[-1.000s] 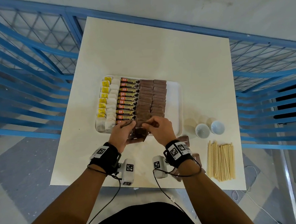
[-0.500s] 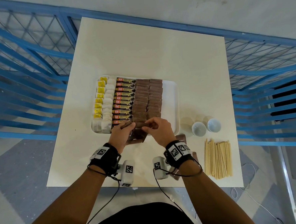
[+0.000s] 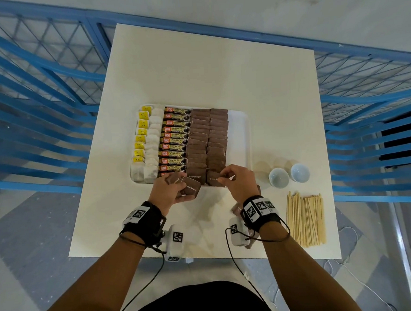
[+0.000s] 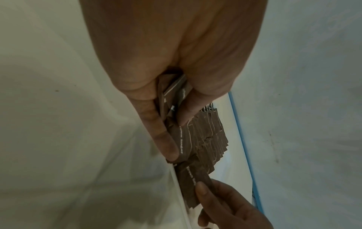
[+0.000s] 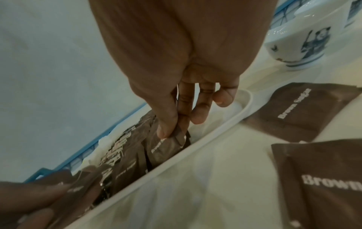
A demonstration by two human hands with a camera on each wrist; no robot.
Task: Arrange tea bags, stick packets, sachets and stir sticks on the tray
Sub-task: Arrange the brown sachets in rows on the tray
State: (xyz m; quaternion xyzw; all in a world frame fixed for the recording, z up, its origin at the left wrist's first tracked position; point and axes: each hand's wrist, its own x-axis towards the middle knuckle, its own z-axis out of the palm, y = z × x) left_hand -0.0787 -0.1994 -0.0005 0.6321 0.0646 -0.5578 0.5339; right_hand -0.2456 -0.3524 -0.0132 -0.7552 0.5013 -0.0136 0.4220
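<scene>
Centrally, on a cream square table (image 3: pixel 218 70), a white tray (image 3: pixel 243 138) lay with its contents in columns. Leftmost: tea bags (image 3: pixel 151 146) with yellow tags, overlapped in two files. Next: stick packets (image 3: pixel 173 140) printed "GRANULES", stacked in one column. Next: brown sugar sachets (image 3: pixel 207 140), two overlapping columns reaching the tray's near rim. The right strip of the tray was bare.

Left hand (image 3: pixel 169 190): at the near rim of the tray, thumb and fingers curled round a small sheaf of brown sachets (image 3: pixel 191 188), printed "Brown Sugar"; the left wrist view showed several held edge-on between thumb (image 4: pixel 162 131) and fingers.

Right hand (image 3: pixel 238 181): at the near end of the right sachet column, thumb and forefinger pinching the top edge of a single sachet (image 5: pixel 166 148); that sachet stood tilted inside the tray, just against its near rim, in front of the column. The remaining fingers (image 5: pixel 201 108) were loosely extended and held nothing.

Loose brown sachets (image 5: pixel 305 111): two lay flat on the table just outside the tray's near rim, under the right wrist.

Stir sticks (image 3: pixel 305 217): one bundle of pale wooden sticks lay side by side on the table, near its right front corner, well apart from the tray.

Two small white cups (image 3: pixel 288 175) with blue figures stood on the table, between tray and sticks. Blue metal railings (image 3: pixel 28 106) flanked the table.
</scene>
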